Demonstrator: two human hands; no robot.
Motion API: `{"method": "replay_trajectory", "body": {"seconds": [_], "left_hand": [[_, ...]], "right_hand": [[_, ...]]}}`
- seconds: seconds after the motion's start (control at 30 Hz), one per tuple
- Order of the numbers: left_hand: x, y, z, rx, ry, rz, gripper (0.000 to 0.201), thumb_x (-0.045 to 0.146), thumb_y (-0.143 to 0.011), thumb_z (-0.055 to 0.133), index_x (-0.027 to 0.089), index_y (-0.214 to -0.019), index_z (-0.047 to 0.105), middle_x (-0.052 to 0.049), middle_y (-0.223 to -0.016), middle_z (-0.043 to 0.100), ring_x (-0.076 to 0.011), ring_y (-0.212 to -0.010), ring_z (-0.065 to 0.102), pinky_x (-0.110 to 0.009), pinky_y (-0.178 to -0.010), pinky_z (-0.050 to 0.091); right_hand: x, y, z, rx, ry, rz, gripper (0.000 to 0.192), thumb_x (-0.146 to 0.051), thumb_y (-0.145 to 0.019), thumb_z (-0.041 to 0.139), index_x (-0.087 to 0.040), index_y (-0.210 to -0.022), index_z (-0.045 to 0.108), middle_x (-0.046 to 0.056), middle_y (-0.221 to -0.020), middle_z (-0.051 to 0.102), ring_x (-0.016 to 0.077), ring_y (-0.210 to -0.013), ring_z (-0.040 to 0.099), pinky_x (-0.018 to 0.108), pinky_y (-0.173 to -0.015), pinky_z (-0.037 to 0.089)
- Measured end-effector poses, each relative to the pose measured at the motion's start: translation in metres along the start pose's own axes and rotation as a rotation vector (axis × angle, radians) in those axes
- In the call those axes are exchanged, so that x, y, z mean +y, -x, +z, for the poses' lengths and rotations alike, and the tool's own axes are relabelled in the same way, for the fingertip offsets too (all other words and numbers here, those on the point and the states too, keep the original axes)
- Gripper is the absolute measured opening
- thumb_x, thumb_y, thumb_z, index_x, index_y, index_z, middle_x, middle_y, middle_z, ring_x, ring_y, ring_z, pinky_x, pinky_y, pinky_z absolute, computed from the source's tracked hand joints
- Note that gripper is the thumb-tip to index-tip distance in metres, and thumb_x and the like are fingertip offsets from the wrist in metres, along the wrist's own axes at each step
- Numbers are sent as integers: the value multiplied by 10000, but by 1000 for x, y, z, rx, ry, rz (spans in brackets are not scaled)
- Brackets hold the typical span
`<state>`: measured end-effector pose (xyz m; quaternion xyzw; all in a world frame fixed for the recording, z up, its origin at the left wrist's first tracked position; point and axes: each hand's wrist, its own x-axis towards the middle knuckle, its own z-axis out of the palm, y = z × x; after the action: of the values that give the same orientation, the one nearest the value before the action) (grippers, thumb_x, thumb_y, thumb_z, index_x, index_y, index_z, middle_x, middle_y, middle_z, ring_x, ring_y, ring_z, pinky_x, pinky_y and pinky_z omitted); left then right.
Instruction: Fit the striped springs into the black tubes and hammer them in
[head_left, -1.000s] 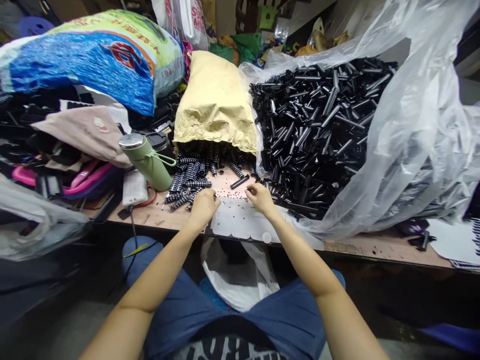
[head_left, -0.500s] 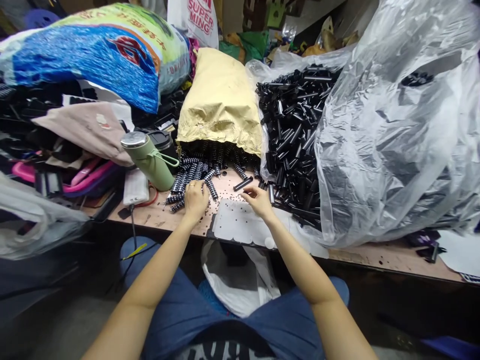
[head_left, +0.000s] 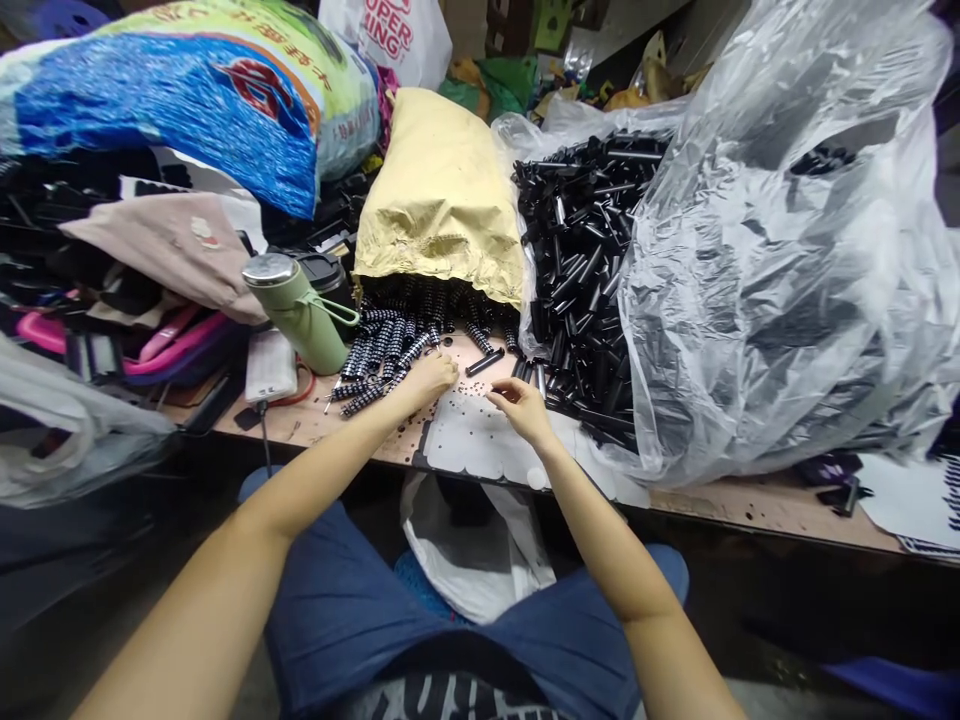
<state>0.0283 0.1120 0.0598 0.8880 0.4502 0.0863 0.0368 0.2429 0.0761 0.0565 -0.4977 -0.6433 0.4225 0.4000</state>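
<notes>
My left hand is over the tabletop, its fingers curled together; what they hold, if anything, is hidden. Beside it lies a pile of black-and-white ribbed rods, spilling from the mouth of a yellow sack. To the right, my right hand has its thumb and fingertips pinched, and anything between them is too small to name. Tiny dark beads or rings are scattered between the hands. Just behind them a single black tube lies on the table. Below my right hand is a white sheet.
A large heap of black tubes fills the right side, partly under a clear plastic bag. On the left stand a green tumbler and a white power bank with a cable. A white bag hangs below the table edge.
My left hand has moved right, off the ribbed rods and closer to my right hand. My right hand has stayed nearly in place, still pinched.
</notes>
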Motion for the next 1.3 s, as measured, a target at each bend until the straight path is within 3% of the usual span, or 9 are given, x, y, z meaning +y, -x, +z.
{"method": "replay_trajectory", "body": {"seconds": [0.17,0.33,0.5,0.77,0.9,1.03,1.1,1.17,1.3], "left_hand": [[66,9,8,434,284,-106,313,250,-961,373,167,-1101,641,-126,-1033,633,-218,-970,587,-383,-884,459],[109,27,46,451,511,-203,332,282,-972,388,191,-1245,554,-106,-1090,635,-209,-995,610,-344,-860,497],[115,25,42,391,574,-289,383,332,-974,395,181,-1304,518,-114,-1201,629,-231,-1091,599,-358,-910,489],[124,32,34,355,533,-358,402,349,-964,415,197,-1311,549,-107,-1110,672,-242,-1035,631,-363,-905,493],[123,35,35,341,538,-376,396,337,-953,433,194,-1300,561,-114,-1122,671,-252,-1034,634,-379,-911,492],[112,38,39,405,674,-404,395,315,-948,432,192,-1307,542,-111,-1228,633,-238,-1167,575,-378,-992,455],[104,41,44,492,776,-438,380,316,-952,418,190,-1287,546,-109,-1248,619,-222,-1169,571,-363,-983,462],[97,44,47,580,911,-514,373,355,-957,408,179,-1252,553,-106,-1126,658,-191,-962,652,-323,-836,528],[90,51,45,649,1186,-642,391,461,-932,439,160,-1159,543,-15,-787,608,-70,-458,502,-209,-460,441]], "right_hand": [[6,13,-20,167,-63,33,405,-440,-649,768,-174,-937,666,59,-844,700,184,-753,664,331,-709,575],[16,20,-25,181,-134,126,393,-426,-633,762,-166,-907,654,63,-804,700,187,-693,669,342,-678,586],[13,22,-15,132,-69,57,311,-294,-659,700,-167,-941,674,65,-905,723,176,-764,680,333,-760,576],[0,31,-11,119,20,-18,252,-238,-710,663,-184,-954,694,48,-919,739,176,-792,697,319,-783,578],[-1,40,-11,101,189,-155,250,-211,-790,593,-230,-1013,703,33,-1000,739,196,-886,703,345,-864,562],[-4,41,-11,-73,327,-307,361,-149,-801,544,-264,-1115,681,19,-1167,690,203,-1100,643,356,-1002,490],[-8,28,-7,-206,323,-360,387,-158,-800,561,-262,-1159,660,30,-1254,643,205,-1179,595,365,-1041,454],[-12,1,3,-263,349,-373,344,-188,-840,546,-250,-1161,653,46,-1300,611,199,-1211,569,362,-1047,438],[-17,-77,44,-159,645,-220,326,-206,-943,422,-195,-1234,567,90,-1234,643,178,-1124,601,325,-986,453]]}}
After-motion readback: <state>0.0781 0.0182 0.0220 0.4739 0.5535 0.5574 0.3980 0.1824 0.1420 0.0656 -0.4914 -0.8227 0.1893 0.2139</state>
